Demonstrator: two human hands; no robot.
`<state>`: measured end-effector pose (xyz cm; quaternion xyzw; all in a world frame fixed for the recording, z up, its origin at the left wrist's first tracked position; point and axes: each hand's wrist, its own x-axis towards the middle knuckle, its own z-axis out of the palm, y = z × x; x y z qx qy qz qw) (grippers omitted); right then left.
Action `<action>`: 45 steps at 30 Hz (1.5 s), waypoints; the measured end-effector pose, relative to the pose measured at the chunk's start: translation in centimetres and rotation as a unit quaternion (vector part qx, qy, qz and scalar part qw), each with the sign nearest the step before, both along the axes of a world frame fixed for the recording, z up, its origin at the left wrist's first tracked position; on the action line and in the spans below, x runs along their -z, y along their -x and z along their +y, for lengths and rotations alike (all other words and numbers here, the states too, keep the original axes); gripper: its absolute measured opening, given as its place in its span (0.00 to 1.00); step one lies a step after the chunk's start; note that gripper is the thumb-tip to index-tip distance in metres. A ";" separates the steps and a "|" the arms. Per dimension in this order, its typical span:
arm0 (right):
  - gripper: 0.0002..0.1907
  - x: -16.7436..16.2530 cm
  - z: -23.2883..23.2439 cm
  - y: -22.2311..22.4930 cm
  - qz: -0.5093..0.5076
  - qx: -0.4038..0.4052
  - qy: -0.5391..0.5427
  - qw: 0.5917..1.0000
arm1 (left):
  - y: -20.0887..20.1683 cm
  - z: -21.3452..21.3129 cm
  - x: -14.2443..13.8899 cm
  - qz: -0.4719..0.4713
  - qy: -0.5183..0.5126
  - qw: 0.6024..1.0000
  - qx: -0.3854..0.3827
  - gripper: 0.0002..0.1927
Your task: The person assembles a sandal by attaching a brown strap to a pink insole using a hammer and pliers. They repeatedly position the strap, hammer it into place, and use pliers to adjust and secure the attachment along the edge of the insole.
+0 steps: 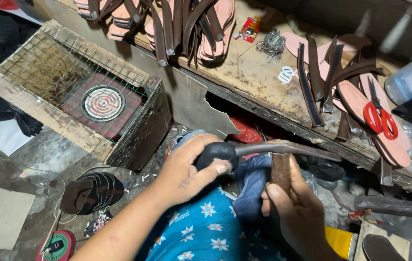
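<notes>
Left hand [186, 169] grips black-handled tool [264, 149]; right hand [295, 208] clasps brown strap [280, 173]. Trimming step; next needs steady blade pressure.

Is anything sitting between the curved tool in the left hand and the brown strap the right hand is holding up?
Nothing visible does. The left hand grips the black handle of the curved tool, whose shaft passes right at the top of the brown strap held by the right hand. Whether they touch is unclear.
</notes>
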<state>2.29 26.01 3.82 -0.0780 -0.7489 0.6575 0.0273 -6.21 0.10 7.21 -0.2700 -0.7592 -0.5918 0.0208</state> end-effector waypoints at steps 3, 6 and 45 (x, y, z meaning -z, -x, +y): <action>0.37 1.0 0.6 1.7 -0.061 0.008 -0.031 0.998 | 0.5 -0.3 0.8 -0.030 0.004 0.998 -0.053 0.17; 0.33 1.5 2.5 6.3 0.046 -0.002 -0.263 0.964 | 1.2 -0.9 1.8 -0.061 -0.028 0.993 -0.092 0.19; 0.06 7.3 -5.0 15.4 0.163 -0.121 -0.138 0.969 | 8.2 -1.6 7.0 -0.126 -0.120 0.984 -0.044 0.32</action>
